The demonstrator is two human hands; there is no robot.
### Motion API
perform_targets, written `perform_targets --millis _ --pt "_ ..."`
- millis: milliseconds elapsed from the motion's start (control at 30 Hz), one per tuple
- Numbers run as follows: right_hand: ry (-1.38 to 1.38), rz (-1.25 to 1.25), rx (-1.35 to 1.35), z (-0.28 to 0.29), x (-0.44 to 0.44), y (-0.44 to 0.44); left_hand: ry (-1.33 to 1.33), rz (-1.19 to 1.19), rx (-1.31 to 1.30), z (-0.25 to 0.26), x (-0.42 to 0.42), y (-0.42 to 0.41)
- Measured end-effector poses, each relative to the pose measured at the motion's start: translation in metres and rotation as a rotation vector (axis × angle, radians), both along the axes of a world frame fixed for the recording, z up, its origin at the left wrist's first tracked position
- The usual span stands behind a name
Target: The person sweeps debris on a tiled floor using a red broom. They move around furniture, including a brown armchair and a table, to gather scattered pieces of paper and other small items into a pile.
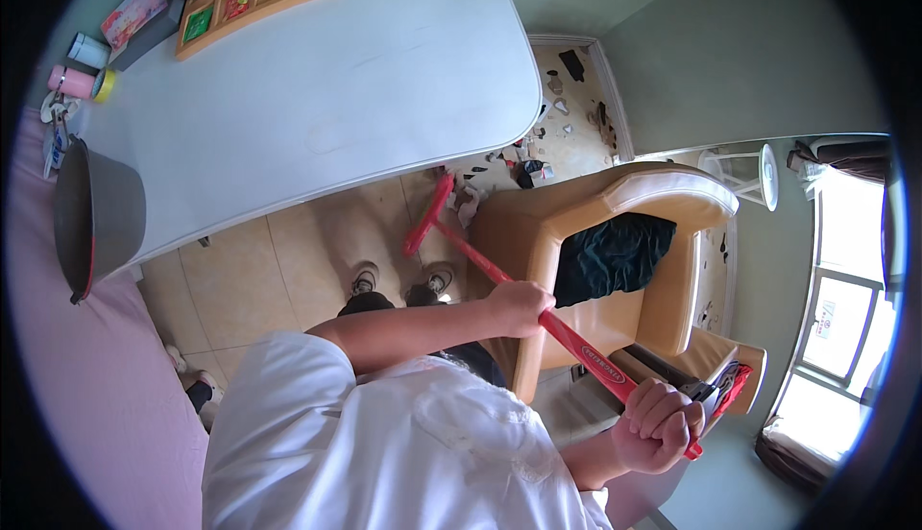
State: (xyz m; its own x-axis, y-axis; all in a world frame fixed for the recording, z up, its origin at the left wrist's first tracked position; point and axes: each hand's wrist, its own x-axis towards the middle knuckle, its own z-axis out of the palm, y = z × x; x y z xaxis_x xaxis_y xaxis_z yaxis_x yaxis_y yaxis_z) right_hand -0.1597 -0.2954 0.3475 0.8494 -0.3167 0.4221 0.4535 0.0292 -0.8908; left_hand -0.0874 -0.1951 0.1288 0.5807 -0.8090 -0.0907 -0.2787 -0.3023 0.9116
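My left hand (522,308) grips the middle of the red handle (591,357) of a long-handled floor tool, a broom or squeegee. My right hand (659,425) is closed round the handle near its end, at the lower right. The tool's red crossbar head (430,217) is low by the tiled floor, between the white table (324,91) and the tan armchair (533,231). Just beside the head lies crumpled pale litter (467,202). More scraps and dark bits (533,168) are scattered on the floor beyond. The underside of the head is hidden.
The armchair, holding a dark green cloth (612,256), stands close on the right. A grey bin (119,206) is at the table's left end. A wooden tray (259,8) holds cups and a kettle. Shoes and a dark trouser leg (199,394) show beside the pink bed cover (94,357).
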Motion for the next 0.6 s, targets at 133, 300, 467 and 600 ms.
perform_targets --millis 133,300,467,600 --pt "0.08 -0.162 0.1 -0.013 0.011 -0.027 0.077 -0.168 0.111 -0.007 0.004 -0.025" --pt "0.16 -0.258 0.075 -0.046 0.027 -0.051 0.076 -0.292 0.146 -0.032 0.017 -0.053" --pt "0.072 -0.226 0.075 -0.052 0.051 -0.08 -0.043 -0.239 0.081 -0.049 0.045 -0.078" --pt "0.024 -0.215 0.077 -0.065 0.063 -0.068 -0.111 -0.07 0.026 -0.06 0.082 -0.082"
